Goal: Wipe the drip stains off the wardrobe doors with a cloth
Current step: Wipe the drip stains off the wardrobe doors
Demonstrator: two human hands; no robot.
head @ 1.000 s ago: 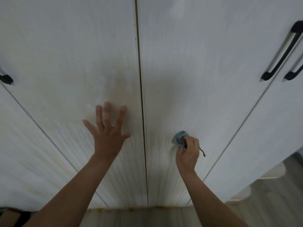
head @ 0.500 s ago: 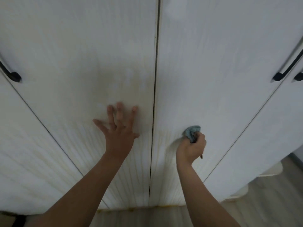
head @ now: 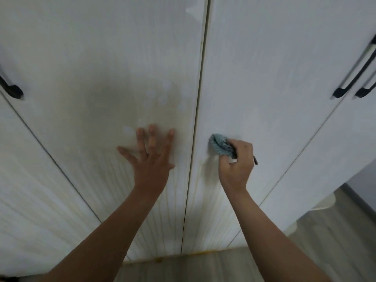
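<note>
Two white wardrobe doors meet at a dark vertical seam. The left door (head: 101,88) carries a yellowish smear and thin yellow drip streaks (head: 114,190) that run down to its bottom edge. My left hand (head: 151,159) presses flat on it with fingers spread. On the right door (head: 274,88), just right of the seam, my right hand (head: 237,159) grips a bunched blue-grey cloth (head: 219,144) and holds it against the panel. More drip streaks (head: 205,210) run below the cloth.
Black bar handles sit at the left edge (head: 11,89) and at the right (head: 354,78). Further white doors flank both middle doors. Grey wood floor (head: 335,231) lies at the bottom right, with yellow drips along the wardrobe's base (head: 158,259).
My right hand has slid the cloth a little to the left, toward the seam between the doors. My left hand stays flat on the left door. The view has shifted slightly.
</note>
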